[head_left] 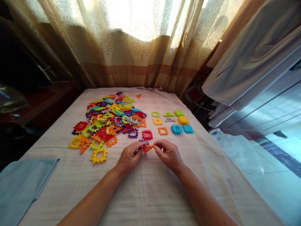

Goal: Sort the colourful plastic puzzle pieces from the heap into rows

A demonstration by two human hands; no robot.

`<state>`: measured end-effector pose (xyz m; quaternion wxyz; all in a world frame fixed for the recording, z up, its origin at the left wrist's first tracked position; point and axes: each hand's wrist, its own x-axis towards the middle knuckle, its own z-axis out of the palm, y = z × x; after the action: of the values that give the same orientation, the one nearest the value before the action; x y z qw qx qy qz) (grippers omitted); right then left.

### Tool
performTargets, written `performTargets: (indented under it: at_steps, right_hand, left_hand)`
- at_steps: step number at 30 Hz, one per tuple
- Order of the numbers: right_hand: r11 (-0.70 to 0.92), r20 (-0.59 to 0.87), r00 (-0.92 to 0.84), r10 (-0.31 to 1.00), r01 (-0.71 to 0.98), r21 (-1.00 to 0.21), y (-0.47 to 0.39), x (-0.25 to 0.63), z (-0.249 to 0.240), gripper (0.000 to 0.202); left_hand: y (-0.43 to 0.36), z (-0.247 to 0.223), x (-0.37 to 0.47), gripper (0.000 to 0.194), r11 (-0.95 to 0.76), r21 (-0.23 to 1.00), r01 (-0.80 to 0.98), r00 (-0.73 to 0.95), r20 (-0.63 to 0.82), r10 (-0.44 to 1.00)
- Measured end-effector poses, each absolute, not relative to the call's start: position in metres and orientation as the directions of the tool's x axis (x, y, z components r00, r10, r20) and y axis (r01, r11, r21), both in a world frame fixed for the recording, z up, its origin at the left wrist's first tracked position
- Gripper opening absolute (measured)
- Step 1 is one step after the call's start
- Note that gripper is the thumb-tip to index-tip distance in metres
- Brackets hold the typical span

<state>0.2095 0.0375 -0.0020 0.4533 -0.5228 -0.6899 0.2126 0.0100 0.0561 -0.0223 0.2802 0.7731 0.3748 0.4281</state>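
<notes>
Between my hands is an orange notched piece (148, 148). My left hand (131, 154) pinches its left side, and my right hand (169, 154) pinches its right corner. A purple piece (143, 141) shows just behind it, by my left fingertips; whether the two touch is unclear. Just beyond lie a red square piece (147, 134), a purple square frame (133, 133) and an orange square frame (163, 131). To the right are blue pieces (176, 129), a yellow square (157, 121), a green square frame (155, 114) and a grey piece (169, 120).
A large heap of mixed coloured pieces (110, 114) covers the back left of the cloth-covered table (150, 194). A yellow square frame (98, 155) lies at the heap's near edge. Folded blue cloth (28, 185) is at the left edge; curtains (131, 53) hang behind.
</notes>
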Motion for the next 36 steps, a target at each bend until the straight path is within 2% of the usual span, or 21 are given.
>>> performTargets:
  at_steps: [2, 6, 9, 16, 20, 24, 26, 28, 32, 36]
  right_hand:
    - [0.263, 0.323, 0.023, 0.946, 0.528, -0.808, 0.040, 0.222, -0.004, 0.013]
    - [0.019, 0.185, 0.272, 0.944, 0.516, -0.856, 0.045, 0.258, -0.016, 0.022]
    - [-0.076, 0.213, 0.361, 0.908, 0.641, -0.764, 0.044, 0.277, -0.021, 0.021]
    - [-0.193, 0.231, 0.360, 0.904, 0.825, -0.531, 0.035, 0.280, -0.020, 0.017]
    - [-0.149, 0.327, 0.301, 0.896, 0.897, -0.416, 0.034, 0.281, -0.024, 0.014]
    - [0.103, 0.447, 0.072, 0.892, 0.929, -0.355, 0.034, 0.278, -0.028, 0.024]
    - [0.223, 0.435, -0.055, 0.899, 0.912, -0.345, 0.035, 0.275, -0.030, 0.022]
    - [0.261, 0.400, -0.110, 0.910, 0.901, -0.346, 0.037, 0.275, -0.030, 0.018]
    - [0.206, 0.360, -0.085, 0.929, 0.927, -0.313, 0.039, 0.291, -0.029, 0.020]
    - [-0.047, 0.328, 0.123, 0.937, 0.972, -0.232, 0.039, 0.329, -0.030, 0.022]
  left_hand:
    - [0.056, -0.022, 0.009, 0.032, -0.526, 0.772, 0.355, 0.321, 0.428, 0.845]
    - [0.056, -0.023, 0.007, 0.028, -0.429, 0.827, 0.364, 0.229, 0.367, 0.902]
    - [0.057, -0.024, 0.006, 0.026, -0.393, 0.841, 0.373, 0.176, 0.351, 0.920]
    - [0.056, -0.024, 0.007, 0.024, -0.373, 0.844, 0.386, 0.158, 0.338, 0.928]
    - [0.057, -0.024, 0.006, 0.023, -0.365, 0.845, 0.392, 0.149, 0.333, 0.931]
    - [0.057, -0.023, 0.006, 0.024, -0.371, 0.845, 0.386, 0.145, 0.341, 0.929]
    - [0.058, -0.023, 0.007, 0.024, -0.377, 0.841, 0.388, 0.152, 0.345, 0.926]
    - [0.057, -0.023, 0.007, 0.024, -0.382, 0.837, 0.392, 0.158, 0.348, 0.924]
    - [0.058, -0.024, 0.006, 0.024, -0.383, 0.829, 0.407, 0.157, 0.350, 0.924]
    - [0.058, -0.026, 0.006, 0.025, -0.374, 0.827, 0.419, 0.156, 0.341, 0.927]
